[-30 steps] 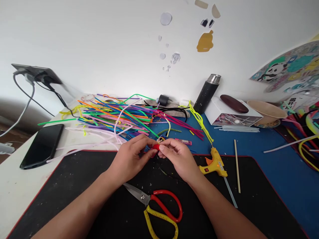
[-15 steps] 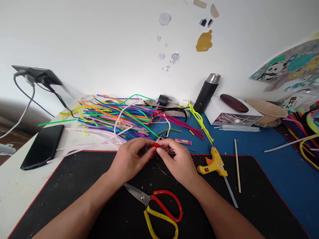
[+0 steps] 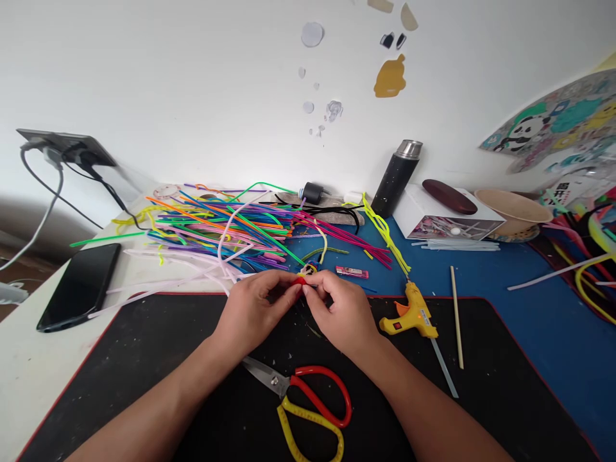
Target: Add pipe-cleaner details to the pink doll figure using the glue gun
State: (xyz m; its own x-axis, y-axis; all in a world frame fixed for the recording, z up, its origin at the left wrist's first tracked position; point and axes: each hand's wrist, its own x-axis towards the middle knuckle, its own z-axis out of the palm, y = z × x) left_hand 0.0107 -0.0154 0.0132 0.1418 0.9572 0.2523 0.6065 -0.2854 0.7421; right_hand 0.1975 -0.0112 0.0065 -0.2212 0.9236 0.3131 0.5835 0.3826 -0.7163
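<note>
Between the fingertips of both hands sits a small red piece point(image 3: 300, 281), mostly covered, perhaps fuzzy; its exact kind cannot be made out. My left hand point(image 3: 260, 305) pinches it from the left with thumb and forefinger. From the right, my right hand point(image 3: 339, 308) pinches the same piece, fingers curled. Both hands are above the far edge of the black mat point(image 3: 216, 410). Scissors point(image 3: 283, 385) with one red and one yellow handle lie below the hands, the blade tips near my left wrist. A yellow glue gun point(image 3: 414, 312) lies to the right of my right hand.
A heap of coloured pipe cleaners point(image 3: 216, 224) spreads behind my hands. A phone point(image 3: 79, 285) lies at left. A wooden stick point(image 3: 457, 317) is right of the glue gun. Farther back are a black flask point(image 3: 395, 179), a white box point(image 3: 416, 212) and a bowl point(image 3: 514, 208).
Less of the red piece shows between my fingers now. Both hands stay nearly in place, still pinching. The view has shifted slightly.
</note>
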